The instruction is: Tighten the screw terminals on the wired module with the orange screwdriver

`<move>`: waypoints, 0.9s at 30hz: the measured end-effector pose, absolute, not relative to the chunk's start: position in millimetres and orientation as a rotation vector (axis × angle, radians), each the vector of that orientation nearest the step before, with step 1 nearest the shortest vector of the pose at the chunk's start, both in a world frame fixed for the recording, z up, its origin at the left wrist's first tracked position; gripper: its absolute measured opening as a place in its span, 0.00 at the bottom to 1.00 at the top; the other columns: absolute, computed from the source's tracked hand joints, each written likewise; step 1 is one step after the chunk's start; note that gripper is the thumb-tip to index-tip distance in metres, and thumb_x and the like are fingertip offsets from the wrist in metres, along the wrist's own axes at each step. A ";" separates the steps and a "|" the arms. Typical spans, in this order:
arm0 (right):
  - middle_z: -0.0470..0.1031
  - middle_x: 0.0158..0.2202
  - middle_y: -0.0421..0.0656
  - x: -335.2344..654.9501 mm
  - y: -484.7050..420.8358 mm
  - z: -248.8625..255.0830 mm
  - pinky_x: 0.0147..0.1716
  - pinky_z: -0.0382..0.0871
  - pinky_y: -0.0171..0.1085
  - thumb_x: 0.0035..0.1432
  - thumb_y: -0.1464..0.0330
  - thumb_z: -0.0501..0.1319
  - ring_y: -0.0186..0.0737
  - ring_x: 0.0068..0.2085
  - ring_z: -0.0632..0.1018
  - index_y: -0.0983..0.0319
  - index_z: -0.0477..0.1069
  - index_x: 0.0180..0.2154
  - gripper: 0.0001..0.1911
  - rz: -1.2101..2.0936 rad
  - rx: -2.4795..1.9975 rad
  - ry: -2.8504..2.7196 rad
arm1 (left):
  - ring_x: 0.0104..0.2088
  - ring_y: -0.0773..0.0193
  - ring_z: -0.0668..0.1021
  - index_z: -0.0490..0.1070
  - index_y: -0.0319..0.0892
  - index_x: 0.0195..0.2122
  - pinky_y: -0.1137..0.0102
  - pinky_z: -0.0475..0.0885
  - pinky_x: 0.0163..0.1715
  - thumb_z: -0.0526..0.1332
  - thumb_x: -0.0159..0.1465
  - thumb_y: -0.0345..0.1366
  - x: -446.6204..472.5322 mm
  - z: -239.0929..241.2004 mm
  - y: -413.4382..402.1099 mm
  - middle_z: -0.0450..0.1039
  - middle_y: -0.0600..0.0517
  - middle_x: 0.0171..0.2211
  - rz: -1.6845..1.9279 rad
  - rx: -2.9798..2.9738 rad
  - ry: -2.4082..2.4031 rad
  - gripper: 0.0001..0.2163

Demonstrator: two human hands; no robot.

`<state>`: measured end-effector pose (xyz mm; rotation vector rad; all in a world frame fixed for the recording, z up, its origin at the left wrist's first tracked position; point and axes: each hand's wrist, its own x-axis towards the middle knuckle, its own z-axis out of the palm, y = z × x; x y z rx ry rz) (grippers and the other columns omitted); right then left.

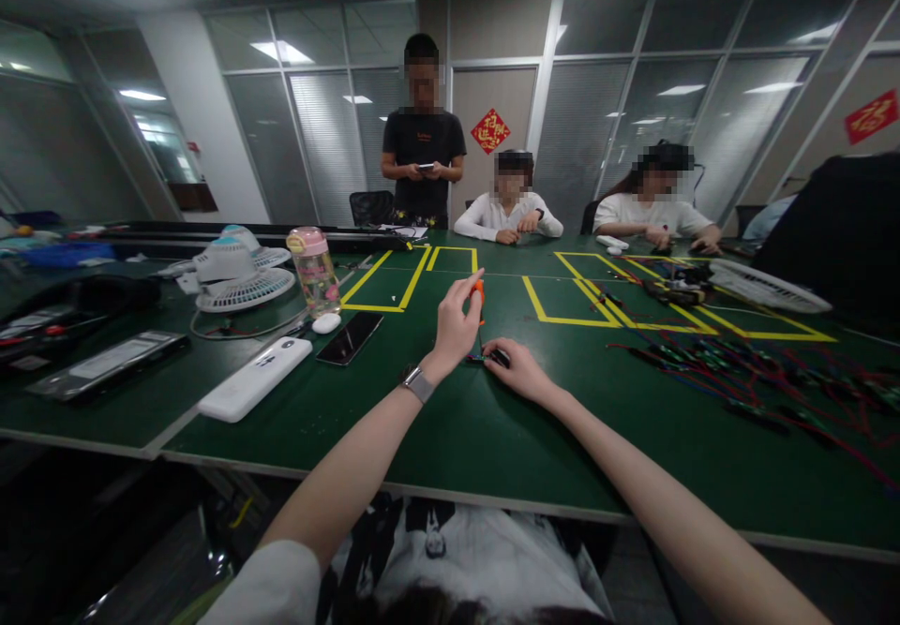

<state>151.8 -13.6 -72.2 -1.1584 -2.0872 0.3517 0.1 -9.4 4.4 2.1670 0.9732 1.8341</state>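
Observation:
My left hand, with a watch on its wrist, is closed around the orange handle of a screwdriver. The screwdriver stands upright, its thin shaft pointing down to a small dark part on the table. My right hand rests on the tabletop with its fingers closed on that part. A bit of green and blue shows at the part's left end. Whether the screwdriver's tip touches a screw is too small to tell.
On the green table, a black phone, a white power bank, a bottle and white fans lie left. Tangled wires with small boards spread right. Yellow tape marks boxes. Several people are across the table.

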 end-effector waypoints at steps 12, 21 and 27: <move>0.76 0.38 0.45 151.9 -13.4 -72.9 0.44 0.66 0.42 0.52 0.73 0.59 0.42 0.40 0.75 0.62 0.70 0.35 0.06 0.360 -1.155 -2.084 | 0.42 0.66 0.73 0.65 0.45 0.55 0.70 0.67 0.45 0.49 0.68 0.32 0.2 3.9 -9.1 0.70 0.49 0.42 1.823 2.165 0.954 0.15; 0.76 0.38 0.45 152.6 -11.9 -74.8 0.44 0.66 0.42 0.52 0.73 0.59 0.42 0.41 0.75 0.61 0.70 0.35 0.06 0.354 -1.139 -2.083 | 0.43 0.65 0.72 0.67 0.45 0.54 0.70 0.67 0.46 0.50 0.68 0.33 -0.1 3.0 -6.9 0.69 0.49 0.43 1.838 2.155 0.981 0.15; 0.76 0.38 0.45 152.4 -12.1 -74.7 0.44 0.66 0.41 0.52 0.73 0.59 0.41 0.41 0.75 0.62 0.71 0.35 0.06 0.358 -1.143 -2.080 | 0.39 0.65 0.72 0.70 0.45 0.50 0.70 0.67 0.44 0.58 0.64 0.36 0.2 2.9 -8.1 0.69 0.51 0.37 1.867 2.173 1.051 0.13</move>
